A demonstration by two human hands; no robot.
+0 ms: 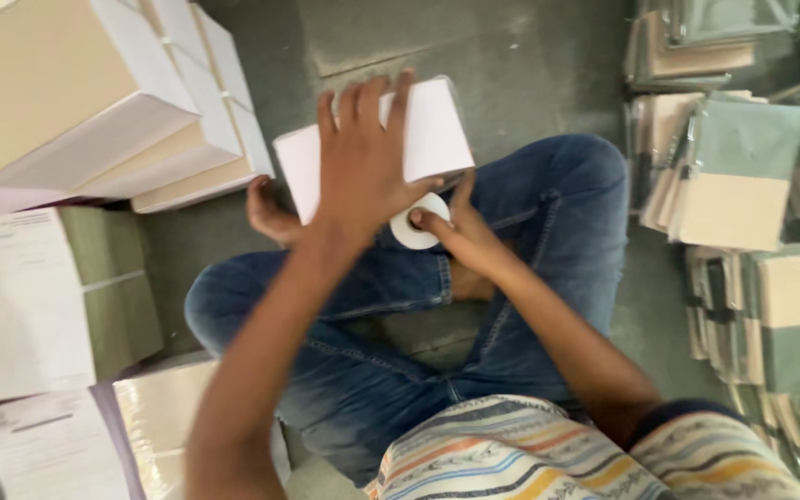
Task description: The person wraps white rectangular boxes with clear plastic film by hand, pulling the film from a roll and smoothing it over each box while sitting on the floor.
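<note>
Two hands work over the lap of a person sitting cross-legged in blue jeans [548, 222] on a grey concrete floor [511, 56]. The left hand [363, 167] lies flat with fingers spread across the top of a white wrapped packet [437, 130], which is held above the knees, tilted a little. The right hand [460, 231] is just below the packet's near edge, its fingers pinching a white roll of tape [416, 230] that touches the packet's underside or edge; which of the two cannot be told.

To the left, a row of white-wrapped bundles with tan tops [94, 102] leans in a stack on the floor. Nearer the person on that side are printed white sheets [16, 306] lying over olive-green bundles [113, 278]. Along the right side of the floor stand many piles of thin booklets with tan and pale green covers [743, 176], some in clear wrapping, packed close together. A striped shirt [530, 454] fills the lower edge of the view.
</note>
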